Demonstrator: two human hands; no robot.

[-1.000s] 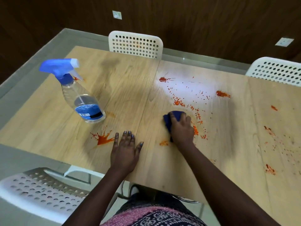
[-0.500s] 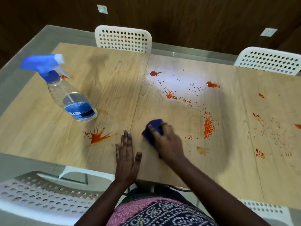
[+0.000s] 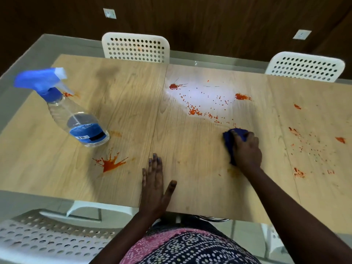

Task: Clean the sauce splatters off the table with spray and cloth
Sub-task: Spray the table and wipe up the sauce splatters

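My right hand [image 3: 246, 149] presses a dark blue cloth [image 3: 231, 137] flat on the wooden table [image 3: 133, 115], right of the middle. Only the cloth's far and left edges show past my fingers. My left hand [image 3: 155, 184] lies flat and open on the table near its front edge. A clear spray bottle [image 3: 76, 115] with a blue trigger head stands at the left. Red sauce splatters [image 3: 200, 109] dot the table beyond the cloth. A big splash [image 3: 110, 162] lies in front of the bottle, and more specks [image 3: 308, 147] spread to the right.
Two white perforated chairs stand at the table's far side, one at the middle [image 3: 135, 47] and one at the right [image 3: 304, 66]. Another white chair [image 3: 43, 239] is at my near left. A dark wood wall lies behind.
My right hand has swept the cloth from near my left hand to the right. The sauce smears near the table's middle front are gone. My left hand has stayed flat.
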